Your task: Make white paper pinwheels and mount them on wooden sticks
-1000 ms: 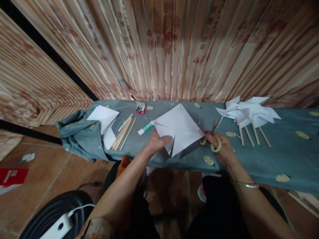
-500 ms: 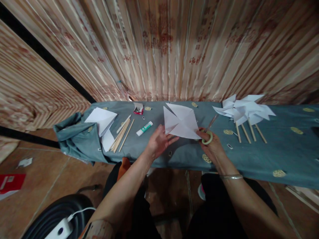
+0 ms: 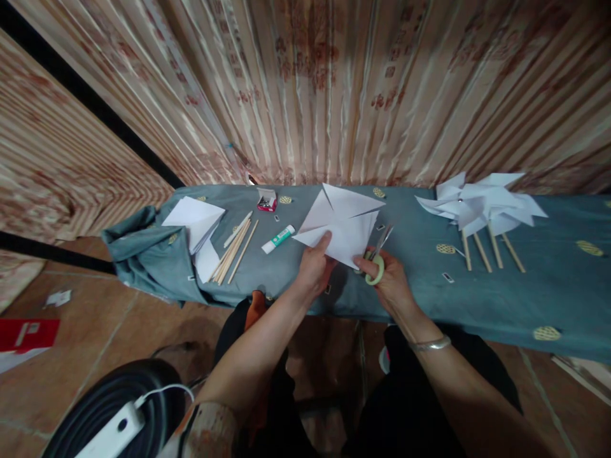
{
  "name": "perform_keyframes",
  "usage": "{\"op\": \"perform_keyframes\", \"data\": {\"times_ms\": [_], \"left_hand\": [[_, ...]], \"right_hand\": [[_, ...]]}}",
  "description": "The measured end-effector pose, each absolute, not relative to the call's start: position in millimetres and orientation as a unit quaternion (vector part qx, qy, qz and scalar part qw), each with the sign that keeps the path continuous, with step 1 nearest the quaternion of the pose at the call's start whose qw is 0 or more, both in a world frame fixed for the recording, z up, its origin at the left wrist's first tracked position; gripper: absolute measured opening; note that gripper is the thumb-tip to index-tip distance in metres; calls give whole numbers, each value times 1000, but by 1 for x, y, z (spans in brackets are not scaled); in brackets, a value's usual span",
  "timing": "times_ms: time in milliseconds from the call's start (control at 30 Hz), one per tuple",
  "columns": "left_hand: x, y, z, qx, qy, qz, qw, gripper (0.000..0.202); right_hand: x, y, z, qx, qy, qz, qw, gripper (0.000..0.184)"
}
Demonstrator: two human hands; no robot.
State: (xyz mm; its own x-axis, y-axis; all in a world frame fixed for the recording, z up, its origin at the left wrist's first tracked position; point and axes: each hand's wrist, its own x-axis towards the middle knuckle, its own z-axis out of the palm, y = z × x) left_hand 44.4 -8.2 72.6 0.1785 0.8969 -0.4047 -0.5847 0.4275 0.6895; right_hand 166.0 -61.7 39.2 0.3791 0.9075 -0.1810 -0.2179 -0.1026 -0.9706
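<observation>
A white paper square [image 3: 344, 222], cut in from its corners, is lifted off the grey-blue tablecloth [image 3: 477, 292]. My left hand [image 3: 316, 266] pinches its near edge with thumb and fingers. My right hand [image 3: 387, 280] is closed through the green handles of a pair of scissors [image 3: 377, 256], whose blades point up and away along the paper's right edge. That hand's fingertips also touch the paper's lower corner.
A glue stick [image 3: 279, 238], a bundle of wooden sticks [image 3: 236, 252], a stack of white paper [image 3: 195, 219] and a small red box [image 3: 266, 200] lie to the left. Finished paper pinwheels [image 3: 482, 210] on sticks lie to the right. A striped curtain hangs behind.
The paper has gone from lying lower on the table to being held up and further forward. My left hand closed on its near edge; my right hand with the scissors moved left, under it.
</observation>
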Motion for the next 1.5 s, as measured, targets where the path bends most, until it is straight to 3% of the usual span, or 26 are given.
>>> {"op": "perform_keyframes", "data": {"times_ms": [267,467,967,1500], "left_hand": [[32,7,82,201,421,531,707,12],[23,17,85,228,416,532,701,15],[29,10,83,199,405,517,727,5],[33,3,79,211,405,502,734,12]], "right_hand": [[167,-88,45,-550,-363,577,482,43],[170,-101,53,-524,-455,612,381,48],[173,-99,53,-516,-493,603,355,55],[174,-96,55,-521,-490,598,362,52]]}}
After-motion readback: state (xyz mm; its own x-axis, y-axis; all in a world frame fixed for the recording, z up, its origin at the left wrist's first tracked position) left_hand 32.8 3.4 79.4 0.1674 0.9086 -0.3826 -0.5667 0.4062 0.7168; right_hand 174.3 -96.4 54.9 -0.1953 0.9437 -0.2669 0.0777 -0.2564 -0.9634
